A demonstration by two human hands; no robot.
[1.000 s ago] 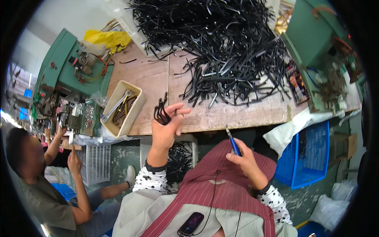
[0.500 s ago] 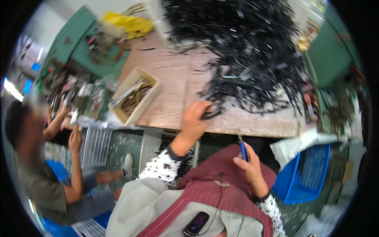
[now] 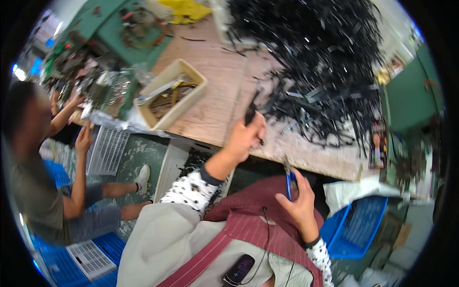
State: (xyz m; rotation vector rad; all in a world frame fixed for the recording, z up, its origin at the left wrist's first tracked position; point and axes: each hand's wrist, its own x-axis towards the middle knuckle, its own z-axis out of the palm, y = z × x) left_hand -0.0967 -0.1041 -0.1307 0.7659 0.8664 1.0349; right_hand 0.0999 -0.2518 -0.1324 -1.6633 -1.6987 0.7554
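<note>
I read strip handling: left hand (image 3: 244,137) pinching black strips (image 3: 250,115), right hand (image 3: 302,201) loosely part-closed round blue pliers (image 3: 288,187), next move likely needing firmer tool grip.

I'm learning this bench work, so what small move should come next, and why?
Probably bring the blue-handled pliers toward the held black strips: the left hand grips those strips, while the right hand has the pliers nearby, their tip apart from the strips.
</note>
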